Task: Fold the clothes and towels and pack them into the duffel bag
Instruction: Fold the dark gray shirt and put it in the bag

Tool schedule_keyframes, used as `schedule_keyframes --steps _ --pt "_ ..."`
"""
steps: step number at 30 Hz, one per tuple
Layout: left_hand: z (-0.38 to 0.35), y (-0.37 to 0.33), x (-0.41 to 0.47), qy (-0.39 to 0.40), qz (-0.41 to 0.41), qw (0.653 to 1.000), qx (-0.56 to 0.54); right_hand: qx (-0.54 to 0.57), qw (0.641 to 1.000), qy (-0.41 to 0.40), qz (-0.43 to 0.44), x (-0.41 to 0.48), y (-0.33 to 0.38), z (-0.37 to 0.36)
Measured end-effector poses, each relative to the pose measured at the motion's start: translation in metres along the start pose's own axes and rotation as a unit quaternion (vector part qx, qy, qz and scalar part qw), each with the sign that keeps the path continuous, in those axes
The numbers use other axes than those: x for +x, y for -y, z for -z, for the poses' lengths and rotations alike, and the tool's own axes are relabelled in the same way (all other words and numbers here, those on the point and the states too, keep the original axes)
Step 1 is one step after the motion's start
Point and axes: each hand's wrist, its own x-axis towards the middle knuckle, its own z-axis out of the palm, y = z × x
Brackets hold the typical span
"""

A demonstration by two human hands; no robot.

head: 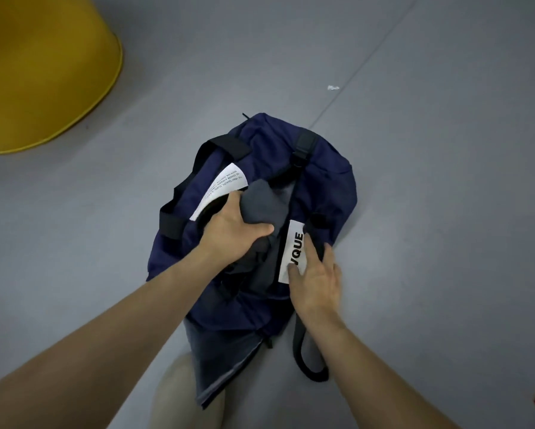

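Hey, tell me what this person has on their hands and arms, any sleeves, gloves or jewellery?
Nothing worn shows. The left hand and right hand are bare: no gloves, rings, watch or bracelet visible. The left arm and right arm are bare too, with no sleeve up to the picture's edge.

A matt navy woven cloth is seen on the duffel bag, trimmed with black webbing straps. Soft, matt grey fabric is shown at its opening. Two smooth white printed labels are attached. A smooth, slightly glossy yellow surface is shown upper left, on matt grey flooring.
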Motion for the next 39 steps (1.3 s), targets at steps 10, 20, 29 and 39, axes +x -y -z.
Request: schedule_keyframes --steps 10,20,29,39 --pt "-0.011 0.026 0.002 -0.015 0.081 0.996 -0.035 -0.101 0.991 -0.008 0.088 0.009 0.013 -0.007" --pt "-0.019 0.011 0.028 -0.029 0.041 0.998 -0.023 -0.098 0.991 -0.046 0.078 0.035 0.014 0.021" --pt "-0.049 -0.026 0.082 0.059 -0.001 0.998 0.019 -0.043 0.984 -0.1 0.139 0.01 -0.001 0.06" --pt "-0.068 -0.001 0.075 -0.097 -0.29 0.894 0.328 0.016 0.995 0.006 0.095 0.019 -0.004 0.057"
